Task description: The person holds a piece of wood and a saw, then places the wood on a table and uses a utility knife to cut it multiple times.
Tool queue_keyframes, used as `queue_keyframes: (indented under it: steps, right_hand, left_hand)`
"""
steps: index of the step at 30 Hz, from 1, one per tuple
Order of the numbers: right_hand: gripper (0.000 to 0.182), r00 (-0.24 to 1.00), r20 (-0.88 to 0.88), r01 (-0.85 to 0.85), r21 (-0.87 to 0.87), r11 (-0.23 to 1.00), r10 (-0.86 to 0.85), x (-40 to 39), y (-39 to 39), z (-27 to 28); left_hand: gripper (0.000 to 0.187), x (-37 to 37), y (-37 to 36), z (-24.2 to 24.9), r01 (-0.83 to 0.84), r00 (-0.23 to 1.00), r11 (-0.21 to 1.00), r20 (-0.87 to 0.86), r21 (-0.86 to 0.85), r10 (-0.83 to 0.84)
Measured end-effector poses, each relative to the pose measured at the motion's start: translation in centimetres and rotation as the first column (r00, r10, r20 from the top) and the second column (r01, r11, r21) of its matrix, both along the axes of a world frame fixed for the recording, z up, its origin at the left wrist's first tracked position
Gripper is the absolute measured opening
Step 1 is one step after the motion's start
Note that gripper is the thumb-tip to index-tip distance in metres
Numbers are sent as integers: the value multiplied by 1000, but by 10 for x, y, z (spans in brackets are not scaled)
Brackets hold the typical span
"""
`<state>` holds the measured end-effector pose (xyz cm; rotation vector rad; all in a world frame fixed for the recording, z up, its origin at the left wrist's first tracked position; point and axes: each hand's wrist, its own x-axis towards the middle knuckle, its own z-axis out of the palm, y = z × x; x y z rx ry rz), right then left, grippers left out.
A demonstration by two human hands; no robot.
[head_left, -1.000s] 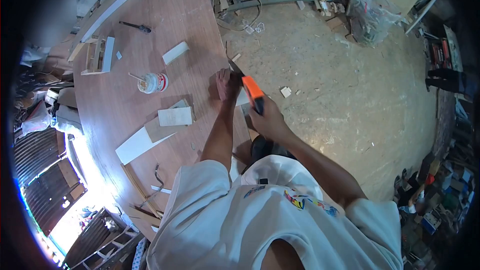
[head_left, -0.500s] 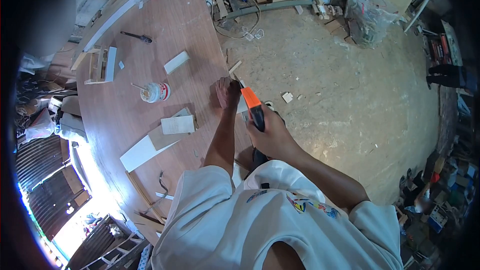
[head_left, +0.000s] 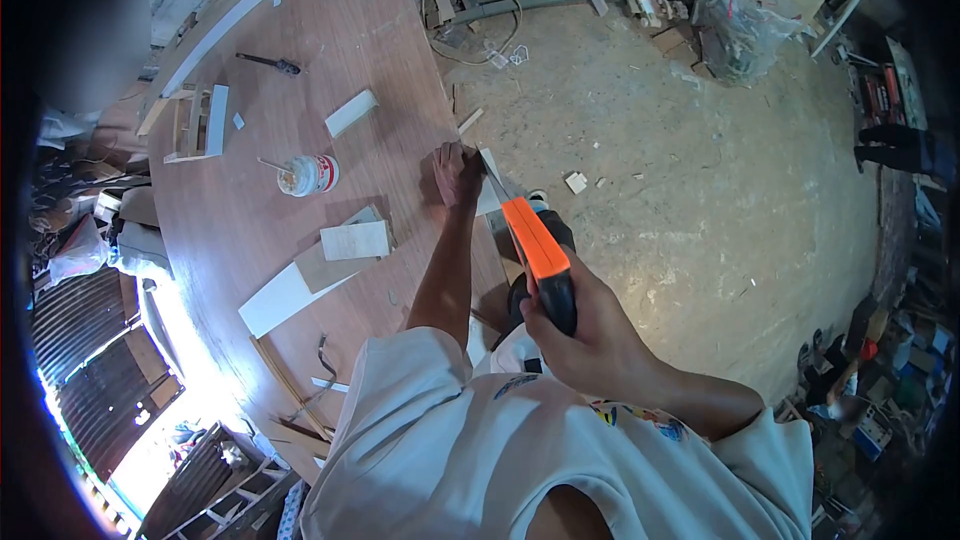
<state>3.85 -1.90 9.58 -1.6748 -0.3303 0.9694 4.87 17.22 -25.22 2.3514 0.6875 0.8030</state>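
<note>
My right hand [head_left: 590,325] is wrapped around the black-and-orange handle of a handsaw [head_left: 537,240]. The thin blade points up and left, its tip by my left hand. At the table's right edge, my left hand [head_left: 458,175] bears down on a white board [head_left: 489,178], fingers bent over it and partly hidden. Part of that board sticks out past the edge, beside the blade. Exactly where the teeth meet the board is too small to make out.
On the brown table [head_left: 390,70] are a white block [head_left: 351,113], an open jar with a stick [head_left: 308,175], stacked white boards [head_left: 357,240], a dark brush-like tool [head_left: 270,63] and a small wooden frame [head_left: 198,123]. Wood scraps [head_left: 576,182] and a plastic bag [head_left: 745,25] lie on the floor.
My right hand has drawn the saw back toward my body, down and to the right, baring more of the blade. The left hand has stayed on the board.
</note>
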Motion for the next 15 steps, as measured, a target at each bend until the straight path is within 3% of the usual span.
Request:
queue_keyframes:
  steps: [3,5,7,8,10,11,12,15]
  right_hand:
    - [18,1000,17,-16,-48,999,17,7,4,-10]
    - [19,982,186,22,-80,997,-6,17,18,-85]
    - [16,971,240,4,-80,997,15,32,44,-184]
    - [16,961,273,48,1,999,-47,36,64,-213]
    - [16,946,303,87,110,990,-117,48,93,-224]
    - [17,949,303,81,35,996,-88,48,95,-223]
    - [17,951,302,78,-47,996,-60,48,94,-221]
    - [18,951,290,118,-26,993,-106,51,82,-226]
  left_hand:
    - [13,-1,1,0,48,999,999,1,2,-48]
    - [11,3,5,-4,62,998,997,1,45,-62]
    - [9,-4,-1,-15,83,997,994,-7,77,-82]
    - [8,-5,-1,-21,75,997,995,-20,72,-74]
    - [7,-4,6,-11,119,993,974,-30,191,-115]
    - [7,-5,7,-12,128,992,973,-37,193,-123]
    - [6,-4,4,-8,88,993,986,-97,140,-75]
    - [5,0,1,-10,20,987,998,-161,60,-10]
